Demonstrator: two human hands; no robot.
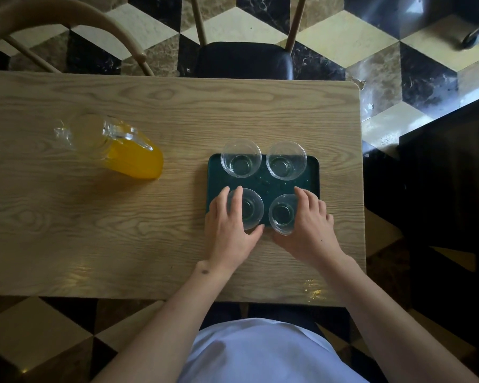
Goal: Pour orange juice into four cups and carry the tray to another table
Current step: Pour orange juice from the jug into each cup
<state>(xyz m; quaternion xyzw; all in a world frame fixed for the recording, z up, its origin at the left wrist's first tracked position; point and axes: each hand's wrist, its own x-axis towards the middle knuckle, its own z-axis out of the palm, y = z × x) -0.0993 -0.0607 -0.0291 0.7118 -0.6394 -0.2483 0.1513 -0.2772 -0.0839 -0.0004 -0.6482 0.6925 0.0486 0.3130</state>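
Note:
A dark green tray lies on the right part of the wooden table. On it stand several clear, empty cups: far left cup, far right cup, near left cup, near right cup. My left hand wraps around the near left cup from its left side. My right hand wraps around the near right cup from its right side. A glass pitcher with orange juice in it stands to the left, well apart from both hands.
A chair with a black seat is tucked in at the far edge of the table. A curved wooden chair back is at the far left. Dark furniture stands to the right of the table. The floor is checkered tile.

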